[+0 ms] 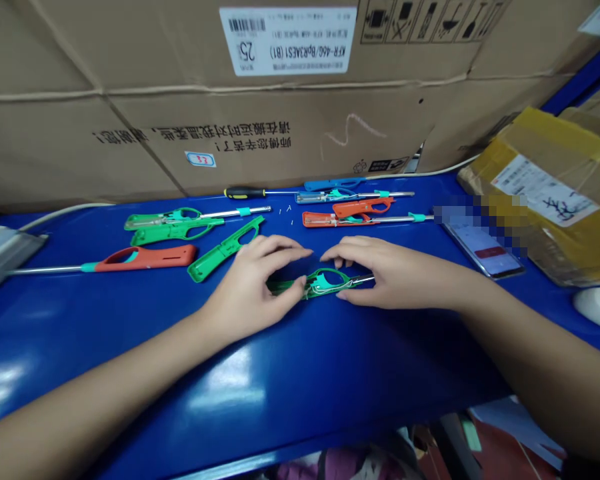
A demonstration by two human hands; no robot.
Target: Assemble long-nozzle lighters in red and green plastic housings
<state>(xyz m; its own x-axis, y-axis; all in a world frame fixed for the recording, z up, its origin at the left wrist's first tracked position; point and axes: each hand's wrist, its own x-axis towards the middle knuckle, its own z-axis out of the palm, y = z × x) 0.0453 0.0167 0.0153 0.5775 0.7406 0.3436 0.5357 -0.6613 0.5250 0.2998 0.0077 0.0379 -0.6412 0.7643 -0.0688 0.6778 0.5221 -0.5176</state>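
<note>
An opened green gas lighter [325, 283] lies on the blue table between my hands, its inner parts, a thin wire and a turquoise piece exposed. My left hand [260, 283] curls over its handle end, thumb against the body; the palm hides that end. My right hand [380, 270] arches over the metal tube side, fingers bent and parted from the thumb, whose tip is by the wire. Left of my left hand rests a loose green handle cover [225, 250]. Beyond it is another opened green lighter [175, 223] with its tube.
Toward the back are an opened orange lighter [340, 218], an opened blue lighter [330, 197] and a screwdriver [245, 193]. A closed red lighter [150, 259] lies left. Right are a phone [485, 247] and a taped carton [555, 200]. A large cardboard box [155, 60] walls the back.
</note>
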